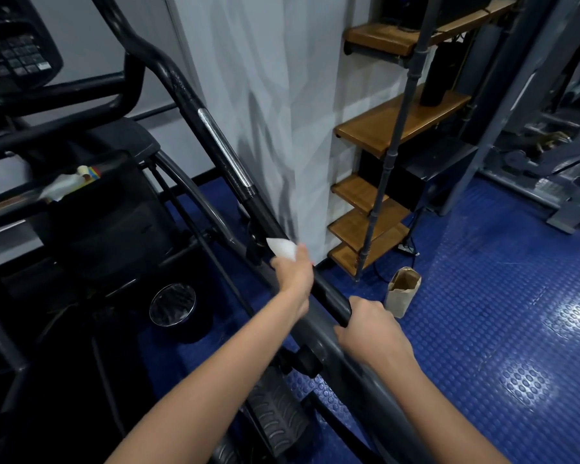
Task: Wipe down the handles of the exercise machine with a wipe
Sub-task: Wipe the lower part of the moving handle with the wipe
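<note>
Head view: left hand (293, 274) gripped the white wipe (283, 249) against the black handle (265, 214), wipe poking out past the fingers on the far side. Right hand (370, 324) curled round the handle's near end, just right of the left hand.
</note>
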Demonstrator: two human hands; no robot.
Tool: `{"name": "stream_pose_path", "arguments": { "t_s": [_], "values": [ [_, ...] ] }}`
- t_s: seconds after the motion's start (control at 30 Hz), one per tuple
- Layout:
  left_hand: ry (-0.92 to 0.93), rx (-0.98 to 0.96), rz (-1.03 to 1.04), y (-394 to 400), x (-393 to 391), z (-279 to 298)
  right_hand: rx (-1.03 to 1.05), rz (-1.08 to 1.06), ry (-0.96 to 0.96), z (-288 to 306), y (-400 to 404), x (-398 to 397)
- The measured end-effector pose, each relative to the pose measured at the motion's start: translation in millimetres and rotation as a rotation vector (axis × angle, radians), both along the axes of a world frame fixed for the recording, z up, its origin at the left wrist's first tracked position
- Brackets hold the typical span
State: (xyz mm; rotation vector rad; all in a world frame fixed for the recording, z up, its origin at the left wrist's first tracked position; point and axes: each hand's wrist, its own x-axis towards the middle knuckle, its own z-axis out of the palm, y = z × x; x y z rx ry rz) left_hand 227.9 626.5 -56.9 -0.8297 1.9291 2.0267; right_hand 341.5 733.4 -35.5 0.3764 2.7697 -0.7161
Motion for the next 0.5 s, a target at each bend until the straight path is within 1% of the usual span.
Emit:
{"name": "stream_pose_path", "arguments": {
  "t_s": [0.03,0.1,0.13,0.17,0.3,0.37,0.43,0.5],
  "values": [
    [-0.035,0.016,-0.048,7,18,-3,0.001,0.001,0.007,0,0,0],
    [-0.109,0.109,-0.144,16,49,-9,0.003,0.010,0.020,1,0,1],
    [-0.127,0.150,-0.170,17,54,-10,-0.001,0.012,0.025,1,0,1],
    [-0.119,0.139,-0.192,14,50,-9,-0.006,0.011,0.025,1,1,1],
    [-0.026,0.049,-0.011,-2,-13,-5,-0.013,0.009,-0.012,3,1,0],
    [0.014,-0.011,0.024,-11,-40,-8,-0.018,0.009,-0.021,3,1,0],
    [0.051,-0.085,0.035,-14,-38,5,-0.018,0.009,-0.022,3,1,0],
    [0.046,-0.107,0.012,-8,-23,4,-0.021,0.007,-0.021,1,1,0]
  ]
}}
